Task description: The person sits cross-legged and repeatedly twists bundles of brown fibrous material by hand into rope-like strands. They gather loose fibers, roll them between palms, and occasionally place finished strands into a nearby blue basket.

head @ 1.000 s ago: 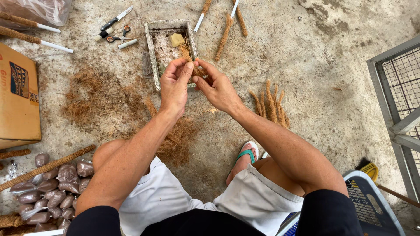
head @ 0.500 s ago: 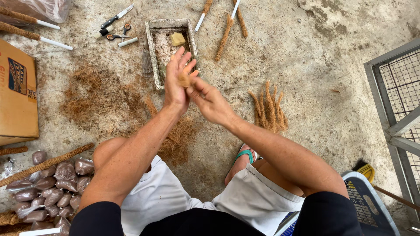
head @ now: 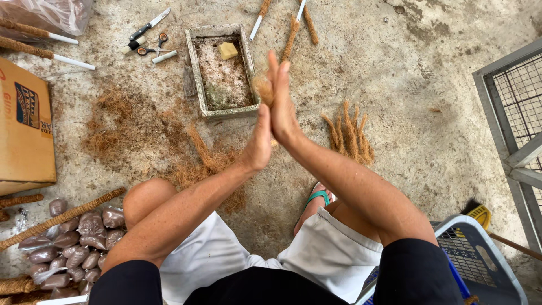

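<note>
Head view: the left hand (head: 261,141) and right hand (head: 280,101) are pressed flat together, palm to palm, with a tuft of fibre (head: 263,90) squeezed between them, sticking out at the left. Just beyond them lies a tray (head: 195,68); rolled fibre sticks (head: 349,133) lie right.

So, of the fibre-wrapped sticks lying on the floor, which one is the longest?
The long fibre-wrapped stick at lower left, lying slanted beside the small brown bags. The sticks at the top are clearly shorter.
</note>
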